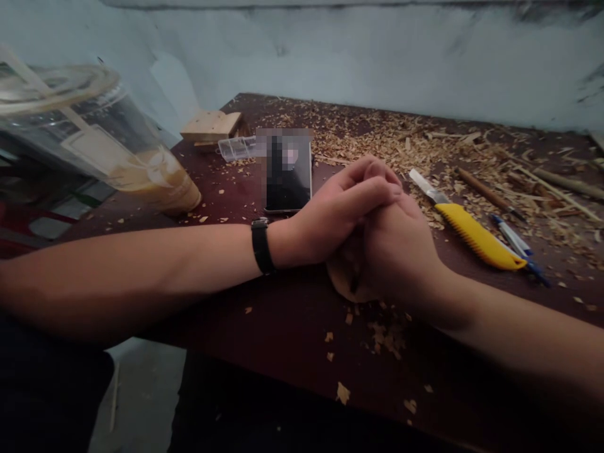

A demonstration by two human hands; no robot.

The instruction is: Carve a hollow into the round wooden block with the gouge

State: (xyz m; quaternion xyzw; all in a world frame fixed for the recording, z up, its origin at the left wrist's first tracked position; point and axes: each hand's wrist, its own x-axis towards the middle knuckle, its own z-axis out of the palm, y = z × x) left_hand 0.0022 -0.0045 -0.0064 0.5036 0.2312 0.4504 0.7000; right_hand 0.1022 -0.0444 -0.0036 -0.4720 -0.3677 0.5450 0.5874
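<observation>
Together, hands (372, 233) clasp wood piece (342, 277).

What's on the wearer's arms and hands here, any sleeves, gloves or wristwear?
Both forearms are bare, with no sleeves in view and no gloves. The left hand has a black band, like a watch strap, round its wrist. The right hand shows no rings or wristwear that I can make out.

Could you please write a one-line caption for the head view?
Left hand and right hand clasp a wooden piece beside a yellow utility knife.
</observation>
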